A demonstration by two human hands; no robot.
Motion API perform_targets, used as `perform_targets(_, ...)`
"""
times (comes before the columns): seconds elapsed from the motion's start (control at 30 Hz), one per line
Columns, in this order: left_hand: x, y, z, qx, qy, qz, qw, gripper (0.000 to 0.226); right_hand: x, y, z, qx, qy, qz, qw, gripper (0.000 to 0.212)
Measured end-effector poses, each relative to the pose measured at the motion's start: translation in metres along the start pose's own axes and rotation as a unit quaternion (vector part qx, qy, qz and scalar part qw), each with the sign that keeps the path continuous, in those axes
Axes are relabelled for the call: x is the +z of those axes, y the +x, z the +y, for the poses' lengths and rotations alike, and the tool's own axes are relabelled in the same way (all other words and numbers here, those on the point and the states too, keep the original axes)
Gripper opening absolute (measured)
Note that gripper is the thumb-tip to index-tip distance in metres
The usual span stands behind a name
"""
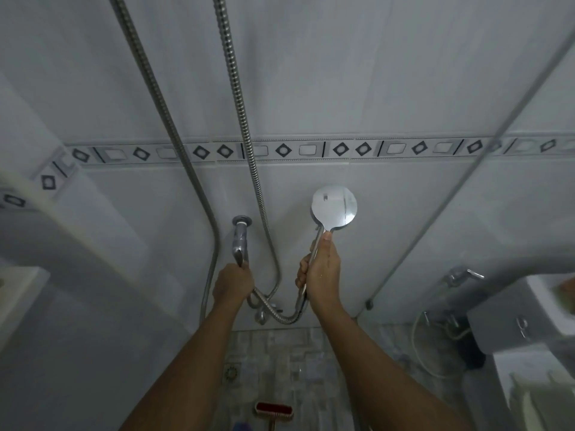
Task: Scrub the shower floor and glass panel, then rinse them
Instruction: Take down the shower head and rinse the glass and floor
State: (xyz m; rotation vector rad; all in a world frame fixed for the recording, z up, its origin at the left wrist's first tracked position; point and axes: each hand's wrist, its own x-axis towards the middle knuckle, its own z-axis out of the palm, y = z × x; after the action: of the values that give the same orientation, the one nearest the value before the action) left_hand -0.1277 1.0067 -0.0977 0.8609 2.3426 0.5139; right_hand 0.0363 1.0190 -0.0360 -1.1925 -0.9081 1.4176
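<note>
Both forearms reach forward from the bottom edge toward the chrome mixer lever on the pale grey tiled wall. The left hand has its fingers curled round the lower end of that lever. The right hand, just right of the lever, is closed round the handle of the round chrome hand shower head, with the spray face turned to the wall. No water is visible.

The ribbed metal hose loops beneath the lever, between both hands. Below the lever lies the grey mosaic shower floor, carrying a square drain and a red-backed scrub brush. The clear glass panel stands right of the lever.

Probable faults:
- Opening the lever fully while the head faces the wall would likely rebound spray onto the operator.
- The hose loop may snag on the lever and jerk the head from a wet grip.
- The brush is a trip hazard once the floor is wet.
- The temperature setting cannot be read, so test the water before aiming.
</note>
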Motion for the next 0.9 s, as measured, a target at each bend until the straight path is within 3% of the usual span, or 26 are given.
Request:
perform_targets(0.1,-0.008,-0.009,0.002,-0.013,-0.022,-0.023,0.999,0.054,-0.003,-0.004,-0.014,-0.006,0.012,-0.003,1.000,0.056)
perform_targets(0.23,-0.036,-0.026,0.020,0.046,-0.061,-0.050,0.996,0.053,-0.001,-0.007,-0.059,-0.021,0.099,-0.042,0.994,0.046)
perform_targets(0.43,-0.127,-0.058,0.088,0.146,-0.116,-0.030,0.982,0.077,0.016,-0.023,-0.172,-0.133,0.226,-0.149,0.953,0.038)
perform_targets(0.53,-0.177,-0.080,0.127,0.226,-0.086,0.004,0.970,0.057,0.018,-0.037,-0.248,-0.217,0.249,-0.153,0.931,0.037)
perform_targets(0.57,-0.194,-0.091,0.139,0.242,-0.098,0.026,0.965,0.061,0.018,-0.042,-0.272,-0.240,0.252,-0.148,0.926,0.035)
perform_targets(0.7,-0.261,-0.146,0.188,0.339,-0.152,0.098,0.923,0.084,0.022,-0.060,-0.364,-0.325,0.217,-0.128,0.911,0.024)
perform_targets(0.9,-0.324,-0.207,0.263,0.517,-0.123,0.156,0.833,0.072,0.028,-0.065,-0.488,-0.444,0.110,-0.065,0.887,0.023)
